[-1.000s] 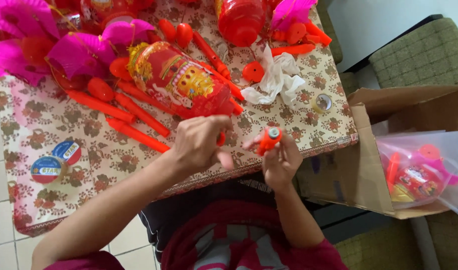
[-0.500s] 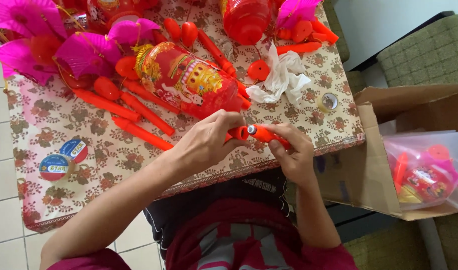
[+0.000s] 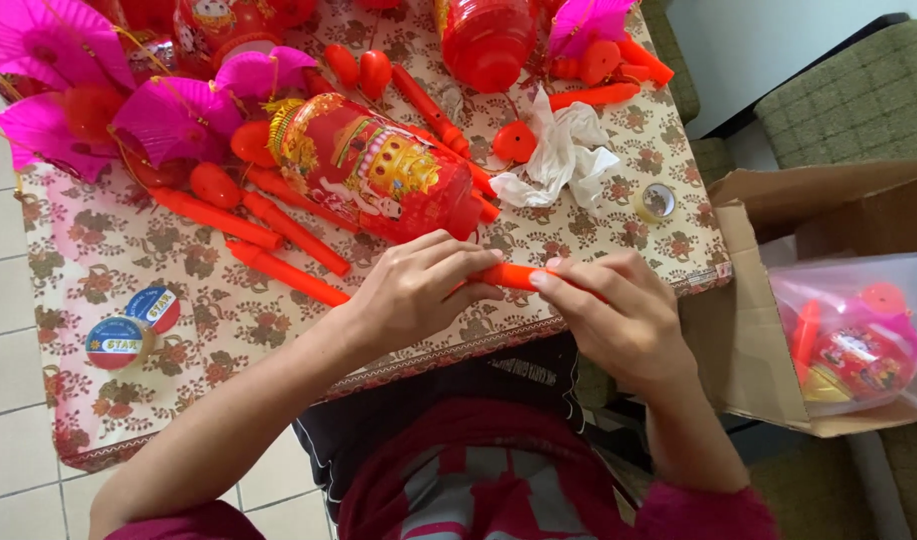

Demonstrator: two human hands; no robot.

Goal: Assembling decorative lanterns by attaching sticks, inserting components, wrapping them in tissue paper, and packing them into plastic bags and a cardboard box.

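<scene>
Nearest the camera, both hands meet over the near edge of the table [image 3: 178,400], which is covered in a floral cloth. The left hand [image 3: 413,292] has its fingers curled closed around one end of a short orange stick [image 3: 513,276], thumb beneath and fingertips pressed on top. The right hand [image 3: 618,315] closes over the other end, its fingers wrapped across the stick so that only the middle stretch shows between the two hands. The stick lies roughly level, just above the table's front edge. To the left on the cloth sit two round tape rolls [image 3: 133,325], side by side and touching. Just beyond the hands lies a red printed lantern [image 3: 373,170] on its side, tilted, with several long orange sticks [image 3: 278,235] spread beside it on the left. Behind the right hand rests a crumpled white plastic wrapper [image 3: 568,155], with a small clear tape roll [image 3: 656,202] near it. Farther back are pink paper fans [image 3: 88,100] at the left and another red lantern [image 3: 488,40] at the far edge. To the right of the table stands an open cardboard box [image 3: 748,330] holding a clear bag [image 3: 858,330] of red and pink pieces.
</scene>
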